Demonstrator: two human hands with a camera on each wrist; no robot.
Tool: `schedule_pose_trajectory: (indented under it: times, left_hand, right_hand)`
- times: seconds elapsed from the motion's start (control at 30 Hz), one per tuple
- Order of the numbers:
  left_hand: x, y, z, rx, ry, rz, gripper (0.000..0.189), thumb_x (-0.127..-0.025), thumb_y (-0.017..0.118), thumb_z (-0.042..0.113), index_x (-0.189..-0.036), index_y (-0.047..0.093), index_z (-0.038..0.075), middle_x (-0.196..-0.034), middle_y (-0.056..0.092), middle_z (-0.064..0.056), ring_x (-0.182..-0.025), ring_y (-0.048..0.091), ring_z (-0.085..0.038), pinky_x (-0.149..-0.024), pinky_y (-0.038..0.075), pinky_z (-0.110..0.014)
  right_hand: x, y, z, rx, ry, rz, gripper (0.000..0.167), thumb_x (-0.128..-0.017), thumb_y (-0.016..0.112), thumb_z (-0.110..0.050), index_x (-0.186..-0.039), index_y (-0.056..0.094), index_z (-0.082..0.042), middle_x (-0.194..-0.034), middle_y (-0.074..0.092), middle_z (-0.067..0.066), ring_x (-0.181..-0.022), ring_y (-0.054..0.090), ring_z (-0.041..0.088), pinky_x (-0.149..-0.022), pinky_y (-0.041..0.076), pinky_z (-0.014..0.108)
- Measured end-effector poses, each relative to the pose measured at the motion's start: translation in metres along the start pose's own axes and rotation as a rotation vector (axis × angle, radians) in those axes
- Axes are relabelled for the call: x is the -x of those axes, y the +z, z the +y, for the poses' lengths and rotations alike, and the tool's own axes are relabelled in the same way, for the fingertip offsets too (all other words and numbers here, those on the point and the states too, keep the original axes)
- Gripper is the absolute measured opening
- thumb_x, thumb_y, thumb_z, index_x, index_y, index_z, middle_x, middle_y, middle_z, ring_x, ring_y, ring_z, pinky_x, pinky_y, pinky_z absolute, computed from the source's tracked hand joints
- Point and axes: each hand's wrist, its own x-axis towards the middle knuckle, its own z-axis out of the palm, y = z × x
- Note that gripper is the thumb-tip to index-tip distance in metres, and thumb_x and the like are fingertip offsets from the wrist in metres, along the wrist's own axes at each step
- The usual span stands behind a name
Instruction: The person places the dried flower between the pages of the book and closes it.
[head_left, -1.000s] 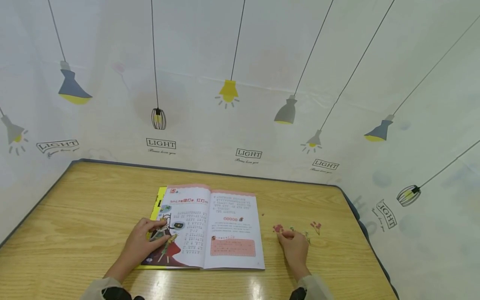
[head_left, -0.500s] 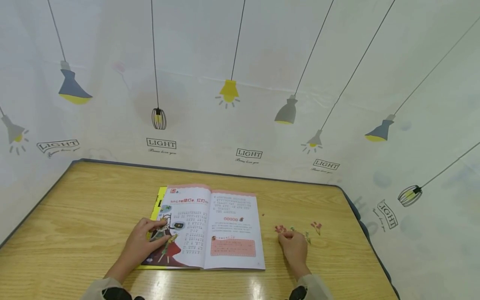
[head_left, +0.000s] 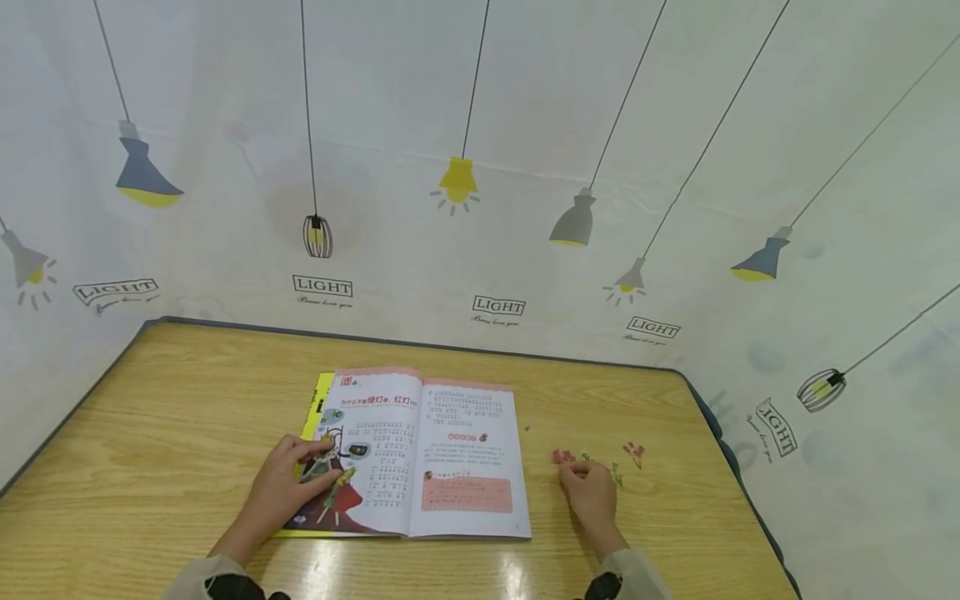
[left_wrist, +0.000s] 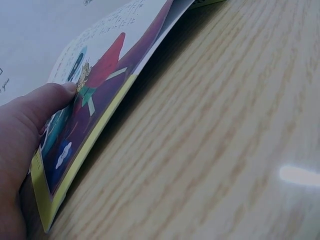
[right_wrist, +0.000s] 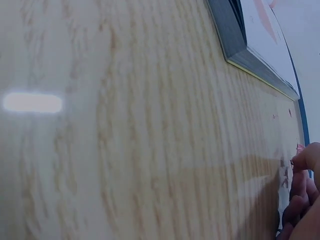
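Observation:
An open illustrated book lies on the wooden table. My left hand rests on its left page with the fingers spread over the picture. In the left wrist view the thumb lies straight along the page near a red-caped figure. Right of the book, my right hand pinches a small dried red flower between thumb and forefinger. The right wrist view shows the other fingers curled below, with a bit of the flower at the tips.
A second red flower sprig lies right of the right hand, and a small green sprig sits partly behind it. One tiny dark fragment lies near the book. A lamp-patterned curtain surrounds the table's dark edge.
The red flower at my right fingertips has shifted slightly to the right, closer in to the hand. My left hand and the book stay as they were.

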Motion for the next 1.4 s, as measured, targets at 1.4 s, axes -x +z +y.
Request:
schedule_pose_trajectory:
  times: [1.4]
  left_hand:
    - [0.002,0.001,-0.003,0.0,0.009,0.023,0.047,-0.074,0.075,0.037,-0.112,0.066,0.011,-0.093,0.047,-0.003,-0.08,0.041,-0.016,-0.07,0.034,-0.033]
  right_hand:
    - [0.011,0.031,-0.064,-0.152,-0.045,-0.113,0.007,-0.077,0.064,-0.006,-0.078,0.067,0.001,-0.064,0.054,0.002,-0.058,0.047,0.011,-0.05,0.039,0.023]
